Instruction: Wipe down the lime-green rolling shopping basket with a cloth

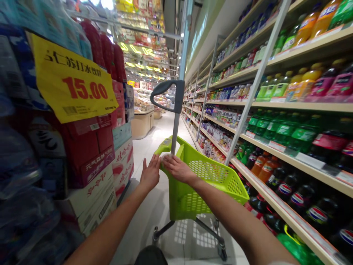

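A lime-green shopping cart [217, 173] with perforated basket walls stands in front of me. My left hand [151, 172] rests at its near-left corner, fingers stretched and thumb raised, touching the green rim. My right hand [178, 168] lies beside it, fingers pressed over a small white wipe or tissue [166, 157] at the cart's near edge, by the foot of a metal pole. The white piece is mostly covered by the fingers, so its kind is uncertain. On top of the pole, a grey loop handle [178, 97] rises above both hands.
Drink shelves [300, 106] run along the right, close to the cart. Stacked drink cartons [93, 154] and bottles line the left, under a yellow price sign [74, 81]. A tiled aisle [162, 127] leads ahead past a wooden display counter [142, 123].
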Available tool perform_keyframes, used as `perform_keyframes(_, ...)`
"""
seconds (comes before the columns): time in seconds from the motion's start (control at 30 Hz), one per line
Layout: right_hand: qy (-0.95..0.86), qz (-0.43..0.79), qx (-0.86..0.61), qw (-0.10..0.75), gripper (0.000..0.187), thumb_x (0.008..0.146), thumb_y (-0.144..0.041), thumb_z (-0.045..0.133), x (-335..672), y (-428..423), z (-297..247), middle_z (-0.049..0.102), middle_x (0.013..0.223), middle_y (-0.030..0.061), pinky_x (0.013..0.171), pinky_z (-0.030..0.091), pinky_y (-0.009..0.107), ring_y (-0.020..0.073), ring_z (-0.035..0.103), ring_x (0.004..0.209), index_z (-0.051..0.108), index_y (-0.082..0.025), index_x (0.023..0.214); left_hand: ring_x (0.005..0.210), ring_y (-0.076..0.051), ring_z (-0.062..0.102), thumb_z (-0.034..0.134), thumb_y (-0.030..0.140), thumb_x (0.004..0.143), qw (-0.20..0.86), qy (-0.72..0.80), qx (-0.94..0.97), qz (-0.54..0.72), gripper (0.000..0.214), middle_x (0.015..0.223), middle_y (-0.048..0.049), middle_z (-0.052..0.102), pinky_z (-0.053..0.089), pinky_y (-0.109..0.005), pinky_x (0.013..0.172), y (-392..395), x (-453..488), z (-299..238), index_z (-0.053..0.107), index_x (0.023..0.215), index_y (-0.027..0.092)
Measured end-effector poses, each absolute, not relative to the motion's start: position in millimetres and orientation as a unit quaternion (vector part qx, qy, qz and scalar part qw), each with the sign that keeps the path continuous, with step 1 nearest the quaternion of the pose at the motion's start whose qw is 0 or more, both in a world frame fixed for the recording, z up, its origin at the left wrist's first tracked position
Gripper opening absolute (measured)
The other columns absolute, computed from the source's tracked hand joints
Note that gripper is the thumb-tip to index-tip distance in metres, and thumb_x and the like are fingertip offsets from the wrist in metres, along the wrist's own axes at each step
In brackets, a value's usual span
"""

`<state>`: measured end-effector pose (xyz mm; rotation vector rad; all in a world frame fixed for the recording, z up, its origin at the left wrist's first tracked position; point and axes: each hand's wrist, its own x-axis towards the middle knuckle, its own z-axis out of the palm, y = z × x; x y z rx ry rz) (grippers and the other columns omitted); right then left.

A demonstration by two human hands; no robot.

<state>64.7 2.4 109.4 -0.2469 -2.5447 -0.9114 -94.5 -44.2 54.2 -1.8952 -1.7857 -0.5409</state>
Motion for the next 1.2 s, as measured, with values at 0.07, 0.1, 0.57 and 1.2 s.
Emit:
perform_keyframes(0.07, -0.903, -0.339, -0.118, 0.236, 0.037, 0.085, -0.009, 0.038, 63.5, 8.3, 143.6, 0.046, 0.129, 0.011, 0.103, 0.031, 0.044, 0.0254, 0.031, 0.126, 0.049, -0.009, 0.12, 0.131, -0.021, 0.022, 0.034, 0.006, 0.065, 0.24, -0.653, -0.692, -0.191, 0.067, 0.14, -0.0108, 0.029, 0.006, -0.052, 0.106, -44.2, -94.4, 54.0, 0.032, 0.131, 0.009)
perform_keyframes(0.1, -0.892, -0.342, -0.143, 0.26, 0.038, 0.085, -0.008, 0.037, 62.9, 10.0, 162.0, 0.044, 0.131, 0.011, 0.104, 0.028, 0.045, 0.0259, 0.027, 0.128, 0.047, -0.009, 0.122, 0.131, -0.022, 0.021, 0.035, 0.006, 0.065, 0.24, -0.655, -0.691, -0.189, 0.066, 0.14, -0.0111, 0.029, 0.006, -0.053, 0.106, -44.3, -93.8, 54.8, 0.033, 0.131, 0.009)
perform_keyframes(0.57, -0.9, -0.336, -0.122, 0.25, 0.036, 0.085, -0.011, 0.038, 68.0, 18.1, 181.1, 0.044, 0.131, 0.0084, 0.105, 0.026, 0.044, 0.0235, 0.025, 0.129, 0.048, -0.014, 0.12, 0.13, -0.025, 0.023, 0.037, 0.007, 0.061, 0.235, -0.632, -0.713, -0.189, 0.067, 0.137, -0.0126, 0.034, 0.012, -0.055, 0.104, -48.2, -75.3, 52.8, 0.038, 0.128, 0.009)
perform_keyframes(1.2, -0.803, -0.154, -0.378, 0.435, 0.041, 0.082, -0.005, 0.036, 154.8, -6.6, -17.0, 0.054, 0.121, 0.0076, 0.096, 0.04, 0.038, 0.0186, 0.042, 0.118, 0.054, -0.02, 0.115, 0.129, -0.021, 0.027, 0.034, 0.009, 0.072, 0.247, -0.526, -0.783, -0.223, 0.055, 0.136, -0.0106, 0.037, 0.006, -0.048, 0.107, -52.5, -35.2, 22.7, 0.04, 0.127, 0.012)
